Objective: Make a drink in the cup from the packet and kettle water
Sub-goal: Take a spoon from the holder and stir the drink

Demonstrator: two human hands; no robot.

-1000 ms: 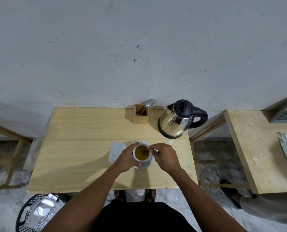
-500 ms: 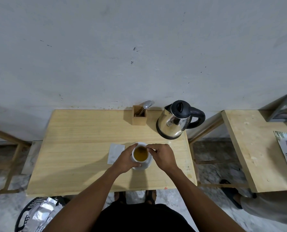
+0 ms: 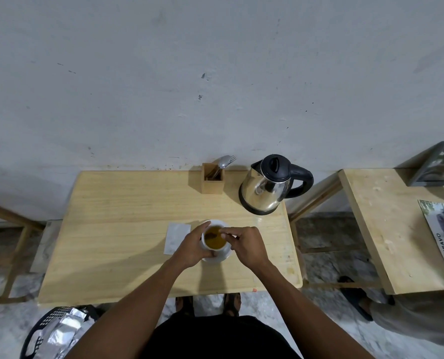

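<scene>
A white cup [image 3: 215, 239] full of amber-brown liquid stands on a white saucer [image 3: 222, 256] near the front middle of the wooden table [image 3: 127, 224]. My left hand [image 3: 193, 245] wraps around the cup's left side. My right hand [image 3: 246, 245] pinches a thin spoon handle whose bowl dips into the drink. A whitish flat packet [image 3: 175, 238] lies on the table just left of the cup. The steel kettle [image 3: 269, 186] with black lid and handle stands at the back right, apart from both hands.
A wooden holder [image 3: 212, 178] with a spoon and fork sits at the back beside the kettle. A second wooden table [image 3: 386, 229] with a magazine stands to the right. A black basket [image 3: 47, 332] with foil wrappers is on the floor front left. The wall is close behind.
The spoon in my right hand has shifted inside the cup, and the dark patch in the drink has moved. My left hand stays on the cup. The view has tilted slightly.
</scene>
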